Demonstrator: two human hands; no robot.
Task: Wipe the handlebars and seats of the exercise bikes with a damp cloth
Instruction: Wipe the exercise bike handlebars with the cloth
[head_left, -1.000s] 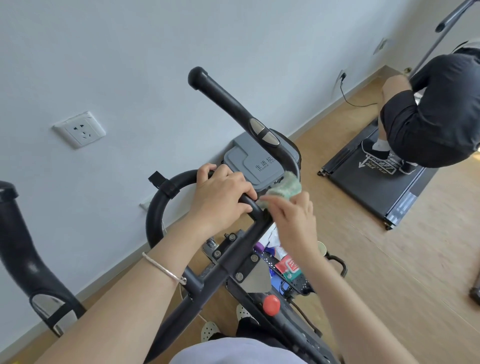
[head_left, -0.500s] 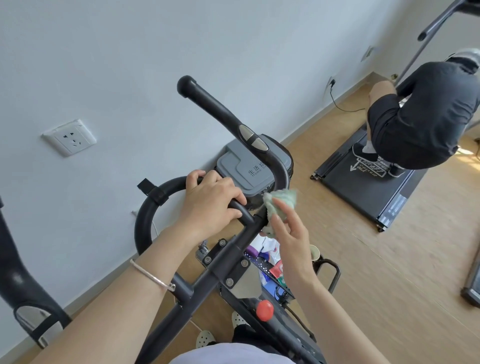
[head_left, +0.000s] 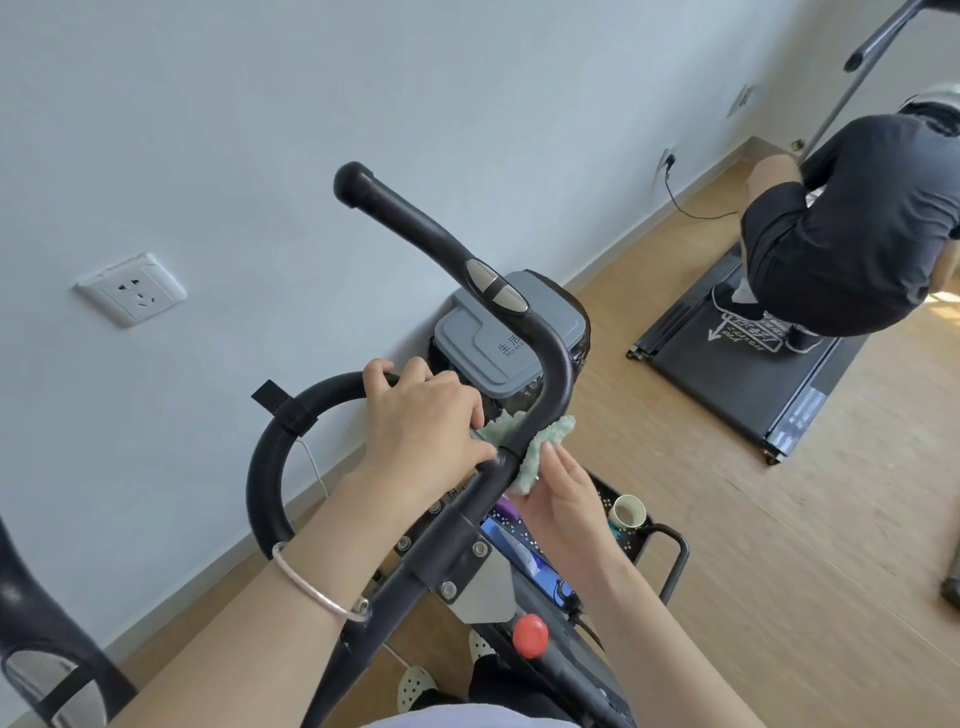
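the left hand (head_left: 421, 421) curls its fingers around the black padded handlebar (head_left: 410, 223) of the exercise bike, gripping the looped part just at 9 o'clock of where the bar meets the stem. a thin silver bangle (head_left: 317, 587) sits on that wrist. the pale green fluffy cloth (head_left: 553, 431) wraps the bar at that junction, near the middle of the view, and shows on both sides of the tube. the right hand (head_left: 561, 499) lies at 5 o'clock of the cloth, fingers straight and pressed together, pushing the cloth against the bar; its thumb is hidden. at 12 o'clock of the cloth stands a grey-lidded bin (head_left: 467, 332). at 2 o'clock a person in dark clothes (head_left: 872, 223) stands on a black treadmill (head_left: 727, 384). a red round knob (head_left: 530, 629) sits at 6 o'clock.
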